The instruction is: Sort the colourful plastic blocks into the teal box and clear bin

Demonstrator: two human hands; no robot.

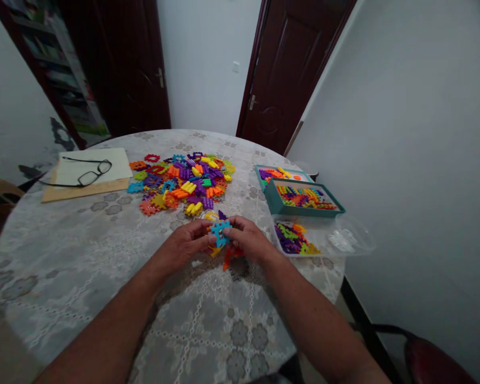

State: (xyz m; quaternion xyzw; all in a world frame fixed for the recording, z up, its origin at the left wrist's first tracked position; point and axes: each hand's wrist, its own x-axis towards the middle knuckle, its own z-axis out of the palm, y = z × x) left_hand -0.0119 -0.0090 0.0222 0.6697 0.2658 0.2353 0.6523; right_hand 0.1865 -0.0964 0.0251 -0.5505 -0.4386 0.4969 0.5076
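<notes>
A blue toothed plastic building piece [221, 233] is pinched between both hands, just above the table. My left hand [189, 238] is closed on its left side, thumb towards me. My right hand [246, 238] grips the right side, with the thumb laid over its face. Below and behind the blue piece, red pieces [232, 256] and some yellow ones [215, 252] show in part; whether they are joined to it I cannot tell. Beyond my hands lies a heap of mixed building pieces [186, 181] in purple, orange, yellow, blue and green.
On the right stand a green box [304, 212] of small pieces, a second shallow box [264, 180] behind it, and a clear plastic container [278, 234] with its lid [358, 240] beside it. Eyeglasses [88, 178] rest on papers [122, 160] at left. Walls border the round table [84, 266].
</notes>
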